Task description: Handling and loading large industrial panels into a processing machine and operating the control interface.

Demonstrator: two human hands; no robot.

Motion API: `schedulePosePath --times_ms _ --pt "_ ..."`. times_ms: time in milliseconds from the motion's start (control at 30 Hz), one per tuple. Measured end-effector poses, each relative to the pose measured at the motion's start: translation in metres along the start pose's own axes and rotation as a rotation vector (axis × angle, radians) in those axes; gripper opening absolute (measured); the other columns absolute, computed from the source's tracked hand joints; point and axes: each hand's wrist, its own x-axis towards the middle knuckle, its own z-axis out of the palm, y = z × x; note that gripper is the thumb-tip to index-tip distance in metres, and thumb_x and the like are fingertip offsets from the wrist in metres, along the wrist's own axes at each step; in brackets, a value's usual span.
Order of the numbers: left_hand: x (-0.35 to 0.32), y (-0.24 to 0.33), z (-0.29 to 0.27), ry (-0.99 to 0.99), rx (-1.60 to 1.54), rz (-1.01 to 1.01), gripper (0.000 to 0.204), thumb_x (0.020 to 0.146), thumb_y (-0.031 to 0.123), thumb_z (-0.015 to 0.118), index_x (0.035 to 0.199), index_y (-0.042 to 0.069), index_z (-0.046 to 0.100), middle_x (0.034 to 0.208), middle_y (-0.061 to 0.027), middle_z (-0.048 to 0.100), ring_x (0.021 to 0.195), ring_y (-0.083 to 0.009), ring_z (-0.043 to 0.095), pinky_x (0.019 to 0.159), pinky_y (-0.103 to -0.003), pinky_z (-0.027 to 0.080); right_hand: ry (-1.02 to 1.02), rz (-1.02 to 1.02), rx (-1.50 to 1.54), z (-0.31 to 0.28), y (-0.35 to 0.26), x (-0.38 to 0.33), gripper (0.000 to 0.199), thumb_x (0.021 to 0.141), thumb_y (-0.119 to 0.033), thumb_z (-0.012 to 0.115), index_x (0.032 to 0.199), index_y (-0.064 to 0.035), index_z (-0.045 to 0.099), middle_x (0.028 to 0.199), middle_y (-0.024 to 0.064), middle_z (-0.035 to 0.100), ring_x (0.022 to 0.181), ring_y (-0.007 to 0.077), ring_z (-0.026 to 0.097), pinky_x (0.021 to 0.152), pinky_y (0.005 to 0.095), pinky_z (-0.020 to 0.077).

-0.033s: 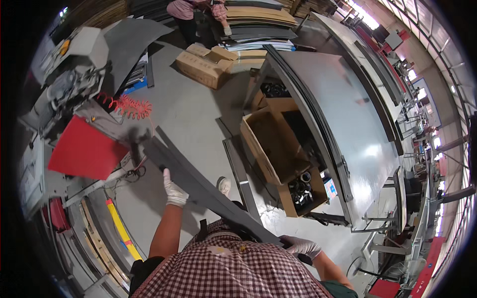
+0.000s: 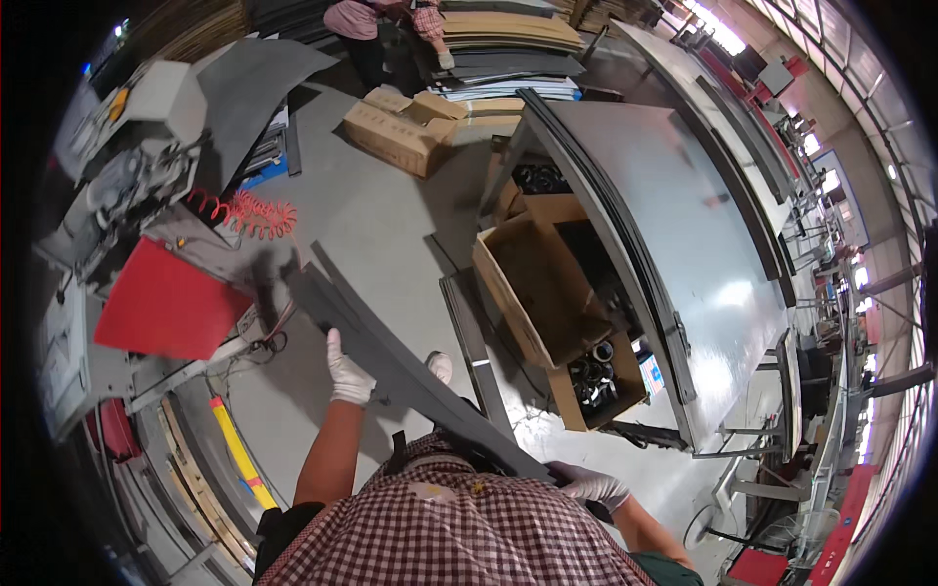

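Long dark panel (image 2: 410, 376), carried stage: held diagonally across frame centre, gripped at mid-length by the gloved left hand (image 2: 348, 369) and at its lower-right end by the gloved right hand (image 2: 592, 485); steady two-handed support judged needed beside the open box (image 2: 532, 288).

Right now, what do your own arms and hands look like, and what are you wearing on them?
Both the left hand and the right hand wear white work gloves. The forearms are bare below a red-and-white checked shirt. No cables or markings show.
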Motion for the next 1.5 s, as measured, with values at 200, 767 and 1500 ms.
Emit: schedulePosePath --times_ms 200,767,1500 --pt "0.168 -0.02 0.116 -0.032 0.05 -0.177 0.056 0.087 0.053 0.059 0.125 0.011 0.059 0.121 -0.0071 0.063 0.11 -0.0271 0.059 0.099 -0.043 0.046 -0.045 -0.252 0.175 -0.083 -0.135 0.071 0.098 0.078 -0.041 0.079 0.149 -0.0013 0.024 0.145 0.0173 0.041 0.133 0.0255 0.039 0.112 0.0355 0.0294" --pt "0.62 0.043 0.348 -0.43 -0.105 -0.445 0.071 0.088 0.059 0.053 0.133 0.004 0.05 0.132 -0.0157 0.055 0.12 -0.0333 0.054 0.111 -0.051 0.033 0.117 -0.278 0.175 -0.283 -0.574 0.267 0.106 0.073 -0.041 0.083 0.149 0.0035 0.024 0.149 0.0166 0.035 0.139 0.0259 0.029 0.115 0.035 0.0206" --pt "0.999 -0.031 0.583 -0.345 0.105 -0.775 0.06 0.089 0.052 0.056 0.13 0.008 0.052 0.129 -0.0084 0.056 0.118 -0.0269 0.053 0.109 -0.046 0.038 0.722 0.037 -0.287 -0.462 -0.898 0.279 0.097 0.066 -0.025 0.08 0.147 -0.0061 0.029 0.107 0.0223 0.065 0.097 0.0379 0.064 0.084 0.0429 0.0509"
